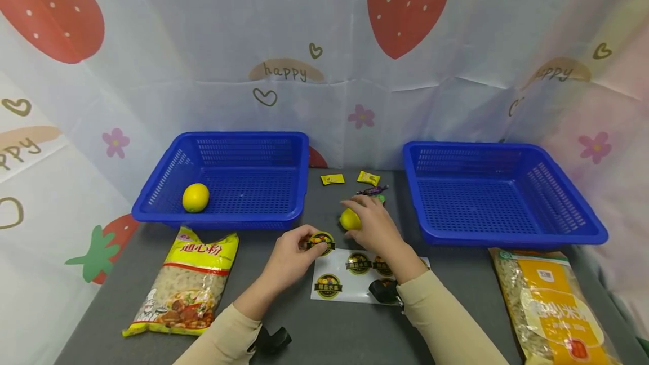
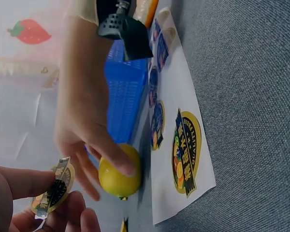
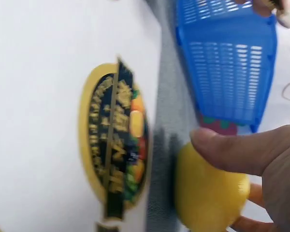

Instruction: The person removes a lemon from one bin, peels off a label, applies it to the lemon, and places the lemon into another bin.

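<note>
My left hand (image 1: 294,255) pinches a round black-and-gold sticker (image 1: 321,242) between thumb and fingers; in the left wrist view the sticker (image 2: 54,187) shows its see-through edge. My right hand (image 1: 374,224) curls round a yellow lemon (image 1: 350,219) on the grey table, just beyond the sticker sheet. In the right wrist view the thumb lies along the near side of the lemon (image 3: 208,191), with fingertips showing behind it. The white sheet (image 1: 350,293) lies flat under both wrists and bears several more fruit-label stickers (image 1: 328,286); the right forearm hides part of it.
A blue basket (image 1: 223,218) at the left holds another lemon (image 1: 195,197). A second blue basket (image 1: 517,238) stands at the right. Small wrapped candies (image 1: 332,179) lie between them. A pasta bag (image 1: 190,286) lies front left, a yellow-labelled bag (image 1: 555,308) front right.
</note>
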`<action>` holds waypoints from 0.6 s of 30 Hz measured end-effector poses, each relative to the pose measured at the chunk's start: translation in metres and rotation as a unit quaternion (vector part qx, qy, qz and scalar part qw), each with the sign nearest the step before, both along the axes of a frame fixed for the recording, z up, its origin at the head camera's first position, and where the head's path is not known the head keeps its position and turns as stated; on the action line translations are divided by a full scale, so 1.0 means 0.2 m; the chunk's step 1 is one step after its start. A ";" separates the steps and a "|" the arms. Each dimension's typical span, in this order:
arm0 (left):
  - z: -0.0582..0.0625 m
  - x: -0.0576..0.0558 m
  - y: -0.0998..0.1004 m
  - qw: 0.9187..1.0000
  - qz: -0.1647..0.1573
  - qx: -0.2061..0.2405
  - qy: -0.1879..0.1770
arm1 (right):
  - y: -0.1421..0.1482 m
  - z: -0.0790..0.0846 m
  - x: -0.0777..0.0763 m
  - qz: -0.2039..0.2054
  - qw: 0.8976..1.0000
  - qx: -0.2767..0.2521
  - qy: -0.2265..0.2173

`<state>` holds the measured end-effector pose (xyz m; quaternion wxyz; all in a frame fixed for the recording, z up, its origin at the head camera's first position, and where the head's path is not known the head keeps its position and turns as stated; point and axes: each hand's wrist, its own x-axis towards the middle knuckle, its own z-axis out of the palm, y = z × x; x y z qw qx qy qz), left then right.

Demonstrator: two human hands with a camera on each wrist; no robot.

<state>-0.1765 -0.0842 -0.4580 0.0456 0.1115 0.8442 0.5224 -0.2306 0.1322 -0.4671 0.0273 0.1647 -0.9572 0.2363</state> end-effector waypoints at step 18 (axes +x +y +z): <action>0.04 -0.03 0.05 0.995 -0.033 0.087 -0.044 | 0.07 0.06 0.21 -0.005 0.838 -0.459 -0.294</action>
